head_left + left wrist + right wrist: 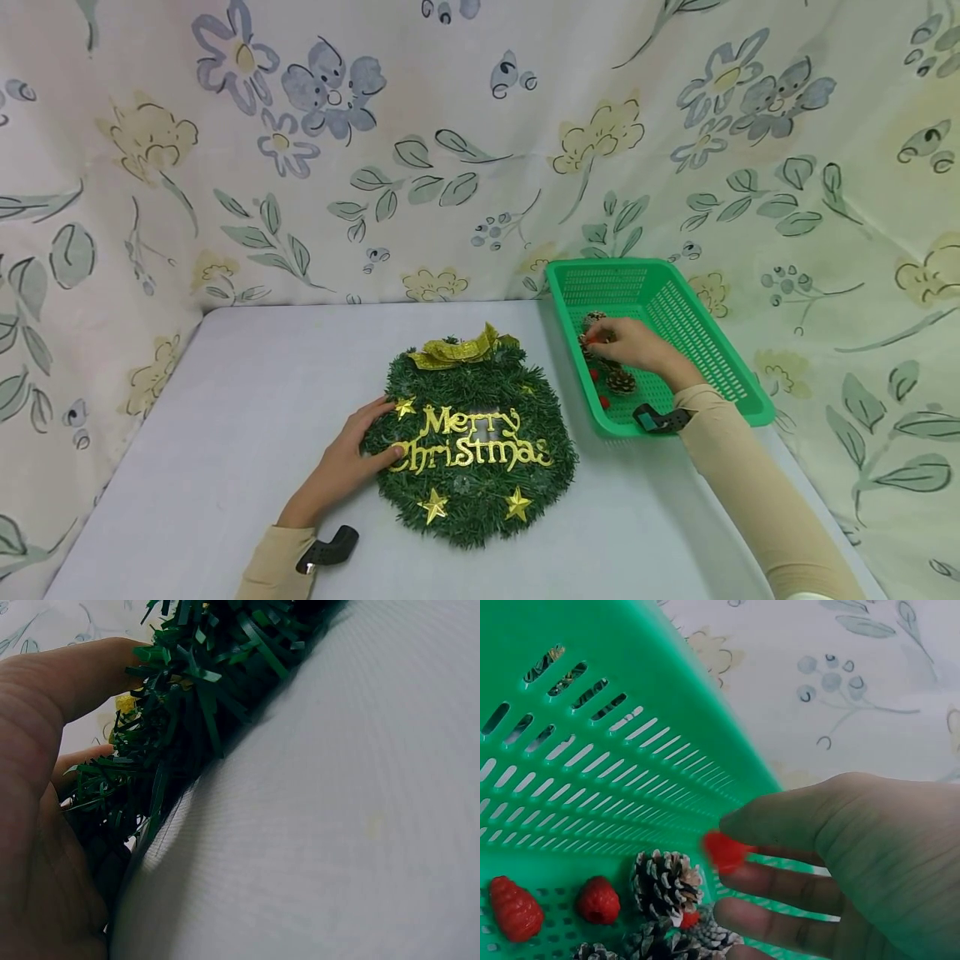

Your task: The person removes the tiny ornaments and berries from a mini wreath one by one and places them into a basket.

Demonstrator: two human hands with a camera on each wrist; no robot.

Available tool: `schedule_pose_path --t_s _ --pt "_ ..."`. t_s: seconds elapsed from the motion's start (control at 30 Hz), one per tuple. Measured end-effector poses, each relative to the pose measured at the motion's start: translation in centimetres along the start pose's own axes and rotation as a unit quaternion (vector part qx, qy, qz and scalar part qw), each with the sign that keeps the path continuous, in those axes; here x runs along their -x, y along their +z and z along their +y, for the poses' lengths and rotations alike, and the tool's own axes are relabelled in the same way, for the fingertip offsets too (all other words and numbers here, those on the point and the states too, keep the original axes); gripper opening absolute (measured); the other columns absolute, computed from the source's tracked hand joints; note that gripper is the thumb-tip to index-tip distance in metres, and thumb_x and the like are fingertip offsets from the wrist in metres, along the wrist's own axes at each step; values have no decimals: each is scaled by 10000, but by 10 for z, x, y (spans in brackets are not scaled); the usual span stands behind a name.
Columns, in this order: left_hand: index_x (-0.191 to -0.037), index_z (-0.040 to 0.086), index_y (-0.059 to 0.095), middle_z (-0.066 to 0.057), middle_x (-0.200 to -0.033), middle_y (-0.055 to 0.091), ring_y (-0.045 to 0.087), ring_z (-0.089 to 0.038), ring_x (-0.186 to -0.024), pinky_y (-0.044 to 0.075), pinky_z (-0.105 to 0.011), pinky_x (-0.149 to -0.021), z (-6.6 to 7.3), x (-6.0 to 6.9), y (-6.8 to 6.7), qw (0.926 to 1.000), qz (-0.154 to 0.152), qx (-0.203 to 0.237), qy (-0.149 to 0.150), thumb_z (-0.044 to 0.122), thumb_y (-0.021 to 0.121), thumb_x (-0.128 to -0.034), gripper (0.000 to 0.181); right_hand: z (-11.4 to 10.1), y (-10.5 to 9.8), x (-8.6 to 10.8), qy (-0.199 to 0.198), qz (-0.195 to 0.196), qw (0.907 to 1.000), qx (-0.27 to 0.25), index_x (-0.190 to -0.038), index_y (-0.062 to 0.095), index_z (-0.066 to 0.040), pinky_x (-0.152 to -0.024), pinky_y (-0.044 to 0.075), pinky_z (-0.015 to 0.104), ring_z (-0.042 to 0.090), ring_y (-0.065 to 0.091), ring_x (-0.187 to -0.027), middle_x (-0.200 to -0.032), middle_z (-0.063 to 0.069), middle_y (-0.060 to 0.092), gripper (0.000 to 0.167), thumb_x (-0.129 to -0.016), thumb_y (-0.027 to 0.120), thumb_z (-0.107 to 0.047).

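A green tinsel wreath (468, 483) lies on the table, with a gold "Merry Christmas" sign (472, 440), gold stars (517, 503) and a gold bow (457, 348). My left hand (348, 450) grips its left edge, thumb on the tinsel beside the lettering; the left wrist view shows the green strands (202, 682) between thumb and fingers. Inside the green basket (693, 333), my right hand (637, 343) pinches a small red berry (724, 851) between thumb and fingers, above the basket floor. Pine cones (664, 883) and red raspberry-like berries (598, 900) lie beneath it.
The basket's slotted walls rise around the right hand, and it stands at the table's right side. White cloth covers the table (247, 400). A flowered curtain (450, 167) hangs behind and at both sides. Each wrist wears a black camera band (330, 550).
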State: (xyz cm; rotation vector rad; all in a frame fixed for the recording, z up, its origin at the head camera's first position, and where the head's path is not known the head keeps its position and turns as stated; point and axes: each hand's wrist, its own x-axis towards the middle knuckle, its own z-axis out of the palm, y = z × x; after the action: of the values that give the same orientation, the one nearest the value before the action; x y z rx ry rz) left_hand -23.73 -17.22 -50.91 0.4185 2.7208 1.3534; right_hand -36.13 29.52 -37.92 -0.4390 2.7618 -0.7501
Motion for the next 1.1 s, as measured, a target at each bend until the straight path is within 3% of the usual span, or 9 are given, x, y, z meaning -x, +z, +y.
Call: schedule_pose_path --t_s 0.3,0.6,0.77,0.9,1.0,1.1 --pt "-1570 216 365 -121 -1680 236 235 -457 -1524 286 -766 -1117 1 0 1 10000 -24 15 -26 455 695 -949 743 0 -4 2 75 33 10000 10 -1283 644 -35 -923 540 523 408 593 -1213 -1296 207 641 299 -1032 583 -186" --pt "-1577 230 347 -109 -1687 218 222 -449 -1532 282 -767 -1119 -3 -8 -2 9999 -74 41 -80 482 691 -945 761 -5 -6 -4 175 133 9998 -29 -1338 617 -61 -825 539 429 374 607 -1181 -1334 177 621 368 -1058 549 -288" --pt "-1605 232 272 -112 -1687 204 211 -430 -1543 258 -738 -1157 -6 -17 -9 9991 -88 398 -112 460 681 -960 797 -14 -9 -11 257 166 9993 -232 -1371 591 -69 -776 519 382 318 622 -1107 -1363 164 601 400 -1061 534 -315" --pt "-1631 163 166 -188 -1681 151 203 -475 -1528 233 -732 -1172 -3 -28 -26 9980 -140 613 -97 377 672 -985 847 -23 -10 -17 212 256 9989 -319 -1363 588 -85 -773 520 383 311 626 -1080 -1346 155 610 394 -1063 520 -331" --pt "-1629 119 162 -234 -1681 101 174 -508 -1522 221 -763 -1153 7 -45 -50 10000 -29 84 -39 367 642 -1004 826 -31 -11 -24 79 401 9986 -345 -1349 596 -104 -771 530 388 314 644 -1052 -1316 137 627 385 -1067 508 -351" --pt "-1613 85 224 -247 -1681 100 162 -516 -1519 207 -771 -1149 31 -74 -84 9969 234 -747 71 405 603 -1016 776 -41 -15 -34 -104 566 9977 -352 -1359 594 -97 -778 540 415 317 658 -1037 -1323 141 624 406 -1070 497 -365"
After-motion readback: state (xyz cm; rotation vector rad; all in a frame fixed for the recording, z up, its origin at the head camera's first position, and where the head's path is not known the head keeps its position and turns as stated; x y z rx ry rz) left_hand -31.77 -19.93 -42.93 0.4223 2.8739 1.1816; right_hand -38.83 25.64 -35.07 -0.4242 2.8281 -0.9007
